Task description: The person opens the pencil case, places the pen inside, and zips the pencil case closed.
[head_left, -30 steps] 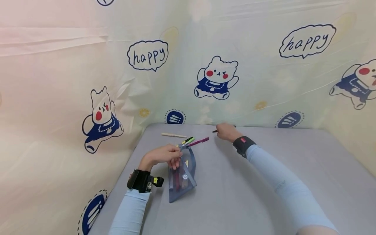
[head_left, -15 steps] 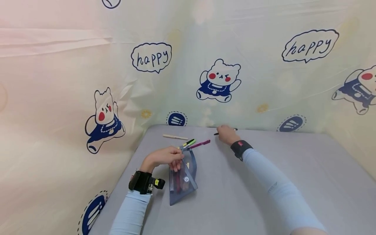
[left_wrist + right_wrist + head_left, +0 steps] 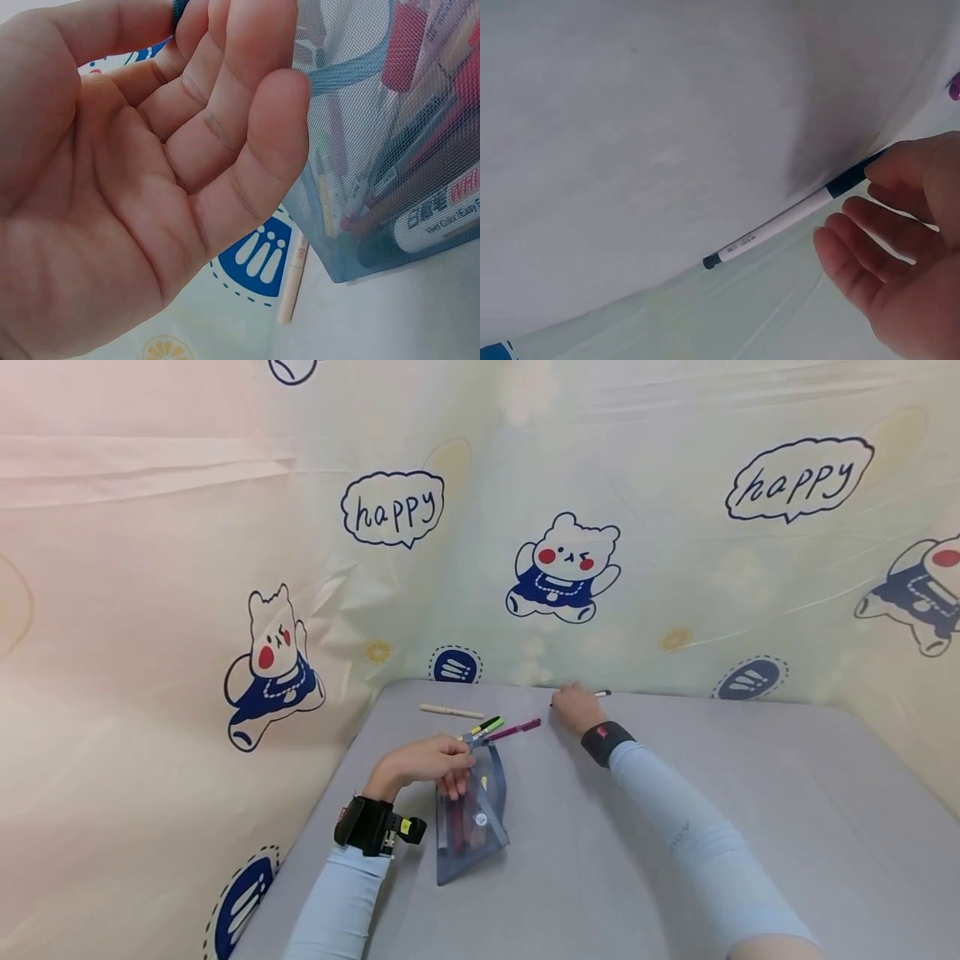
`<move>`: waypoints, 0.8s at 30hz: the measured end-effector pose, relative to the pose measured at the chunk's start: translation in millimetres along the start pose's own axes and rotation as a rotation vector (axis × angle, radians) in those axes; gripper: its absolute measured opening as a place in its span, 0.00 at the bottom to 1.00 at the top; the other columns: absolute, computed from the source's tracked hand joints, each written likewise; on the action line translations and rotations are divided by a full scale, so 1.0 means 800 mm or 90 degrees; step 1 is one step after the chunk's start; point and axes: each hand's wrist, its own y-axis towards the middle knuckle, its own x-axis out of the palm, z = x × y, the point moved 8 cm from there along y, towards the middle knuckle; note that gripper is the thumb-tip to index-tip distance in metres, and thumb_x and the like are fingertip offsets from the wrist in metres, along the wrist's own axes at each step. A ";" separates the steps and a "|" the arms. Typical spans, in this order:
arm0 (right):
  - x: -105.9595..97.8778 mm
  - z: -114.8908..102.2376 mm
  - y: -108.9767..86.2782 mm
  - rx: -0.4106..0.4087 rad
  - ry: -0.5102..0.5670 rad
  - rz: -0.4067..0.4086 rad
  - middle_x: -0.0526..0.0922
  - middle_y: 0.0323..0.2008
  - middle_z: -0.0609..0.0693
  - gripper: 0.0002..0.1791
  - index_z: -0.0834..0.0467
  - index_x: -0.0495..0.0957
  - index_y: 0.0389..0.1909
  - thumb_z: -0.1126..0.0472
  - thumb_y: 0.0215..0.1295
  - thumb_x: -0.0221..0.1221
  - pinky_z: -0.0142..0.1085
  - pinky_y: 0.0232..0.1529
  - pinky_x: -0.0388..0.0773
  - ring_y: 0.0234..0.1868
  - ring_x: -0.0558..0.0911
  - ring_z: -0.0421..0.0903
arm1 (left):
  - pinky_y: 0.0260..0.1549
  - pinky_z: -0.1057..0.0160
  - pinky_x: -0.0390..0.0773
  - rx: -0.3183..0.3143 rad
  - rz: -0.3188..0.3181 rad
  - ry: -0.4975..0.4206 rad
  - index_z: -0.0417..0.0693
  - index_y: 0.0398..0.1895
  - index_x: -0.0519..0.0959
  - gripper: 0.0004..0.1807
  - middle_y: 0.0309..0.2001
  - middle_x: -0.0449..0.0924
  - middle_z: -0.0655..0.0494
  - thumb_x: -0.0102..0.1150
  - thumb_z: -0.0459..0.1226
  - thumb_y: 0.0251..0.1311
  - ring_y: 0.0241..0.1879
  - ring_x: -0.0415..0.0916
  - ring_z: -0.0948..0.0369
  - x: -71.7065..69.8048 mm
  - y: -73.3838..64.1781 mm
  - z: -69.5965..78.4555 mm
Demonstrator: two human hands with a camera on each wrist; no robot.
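Note:
My left hand (image 3: 427,762) grips the upper edge of a blue-grey mesh pencil pouch (image 3: 457,867), which leans on the table with several pens inside. Those pens show through the mesh (image 3: 360,150) in the left wrist view, one lettered marker (image 3: 442,214) near the bottom. At the table's back edge, my right hand (image 3: 577,708) pinches the dark cap end of a slim white marker (image 3: 776,225) between thumb and finger. The other fingers are loosely bent. Behind the pouch lie a magenta pen (image 3: 516,729) and a yellow and a green pen (image 3: 491,727).
A cream pen (image 3: 452,711) lies farther back on the left of the grey-covered table (image 3: 600,860). Printed cloth (image 3: 652,568) hangs behind the table and along its sides, meeting the back edge close to my right hand.
My right hand has shifted slightly left along the marker, showing more of its white barrel; the marker has hardly moved. My left hand keeps its hold on the pouch. The head view has shifted a little.

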 end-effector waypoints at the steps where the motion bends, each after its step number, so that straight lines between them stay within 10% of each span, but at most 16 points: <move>1: 0.000 -0.001 0.000 -0.001 -0.009 0.001 0.85 0.34 0.59 0.06 0.62 0.84 0.38 0.70 0.64 0.59 0.49 0.40 0.83 0.38 0.81 0.57 | 0.27 0.56 0.83 0.000 0.000 0.000 0.40 0.31 0.77 0.17 0.25 0.83 0.54 0.43 0.40 0.75 0.22 0.81 0.61 0.000 0.001 -0.001; 14: 0.022 0.007 0.010 0.046 -0.036 -0.095 0.86 0.38 0.55 0.08 0.56 0.84 0.44 0.65 0.67 0.59 0.49 0.44 0.82 0.40 0.79 0.55 | 0.30 0.52 0.84 0.000 0.006 0.008 0.40 0.31 0.77 0.17 0.25 0.84 0.54 0.44 0.40 0.75 0.23 0.82 0.61 0.000 0.002 -0.002; 24: 0.032 0.005 0.019 0.056 -0.059 -0.075 0.86 0.35 0.55 0.06 0.56 0.84 0.39 0.66 0.65 0.60 0.48 0.40 0.81 0.38 0.78 0.54 | 0.26 0.60 0.83 -0.002 0.007 0.003 0.39 0.31 0.76 0.17 0.25 0.84 0.54 0.44 0.41 0.75 0.22 0.81 0.61 0.002 0.000 -0.002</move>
